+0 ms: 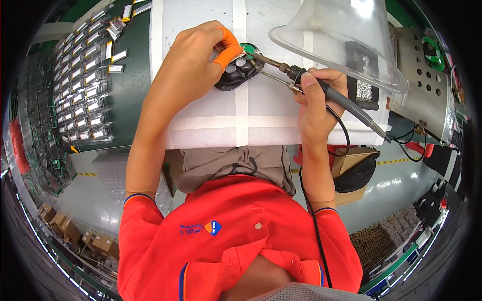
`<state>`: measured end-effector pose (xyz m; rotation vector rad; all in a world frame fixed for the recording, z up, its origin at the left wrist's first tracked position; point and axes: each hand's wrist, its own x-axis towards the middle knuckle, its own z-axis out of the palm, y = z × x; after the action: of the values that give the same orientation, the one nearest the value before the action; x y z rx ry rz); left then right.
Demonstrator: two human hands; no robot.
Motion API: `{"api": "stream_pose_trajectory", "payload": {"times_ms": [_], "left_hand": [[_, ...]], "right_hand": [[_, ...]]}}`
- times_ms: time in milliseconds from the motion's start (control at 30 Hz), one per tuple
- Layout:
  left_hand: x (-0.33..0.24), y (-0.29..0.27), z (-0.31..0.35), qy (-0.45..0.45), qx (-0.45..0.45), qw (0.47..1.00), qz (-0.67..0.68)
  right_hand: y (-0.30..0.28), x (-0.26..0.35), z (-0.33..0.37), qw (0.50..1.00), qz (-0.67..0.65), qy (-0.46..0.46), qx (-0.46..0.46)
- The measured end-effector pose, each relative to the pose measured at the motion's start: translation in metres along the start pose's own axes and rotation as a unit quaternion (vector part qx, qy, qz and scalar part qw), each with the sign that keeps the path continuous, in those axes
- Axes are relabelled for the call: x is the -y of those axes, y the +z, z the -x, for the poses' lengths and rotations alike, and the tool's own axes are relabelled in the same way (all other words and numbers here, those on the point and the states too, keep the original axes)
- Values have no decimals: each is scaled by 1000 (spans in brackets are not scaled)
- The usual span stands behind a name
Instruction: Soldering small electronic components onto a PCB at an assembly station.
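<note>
My right hand [319,95] grips a soldering iron [346,103] with a thin solder feed tube [275,78] fixed alongside it. The iron's tip reaches a small green circuit board [250,49] at the top of a black plastic housing [235,75] with round recesses. My left hand [203,57] wears orange finger cots on two fingers. Those fingers are pinched together at the board's edge, on something small that I cannot make out. The housing lies on a white foam mat [201,135] marked with pale tape strips.
A clear plastic funnel-shaped hood [341,35] overhangs the right of the mat. Beside it stands a perforated metal box [422,80]. A black holder with a silvery metal pad [364,90] lies near the iron. Rows of small silver battery cells [85,90] fill the left side.
</note>
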<state>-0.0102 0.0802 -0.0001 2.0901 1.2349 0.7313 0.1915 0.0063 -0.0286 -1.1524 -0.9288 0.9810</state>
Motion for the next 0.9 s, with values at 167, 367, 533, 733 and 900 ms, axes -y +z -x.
{"api": "stream_pose_trajectory", "payload": {"times_ms": [167, 367, 533, 733, 900], "left_hand": [[1, 1, -1, -1, -2, 1000, -1], [-2, -1, 0, -34, 16, 999, -3], [-3, -1, 0, -37, 18, 999, -7], [-2, -1, 0, -46, 25, 999, -8], [-2, -3, 0, -30, 25, 999, -4]], "right_hand": [[0, 1, -1, 1000, -20, 9, 12], [0, 3, -1, 999, -29, 21, -6], [1, 3, -2, 999, -37, 34, -23], [1, 5, -2, 998, -47, 40, -23], [2, 5, -2, 998, -45, 24, -38]]}}
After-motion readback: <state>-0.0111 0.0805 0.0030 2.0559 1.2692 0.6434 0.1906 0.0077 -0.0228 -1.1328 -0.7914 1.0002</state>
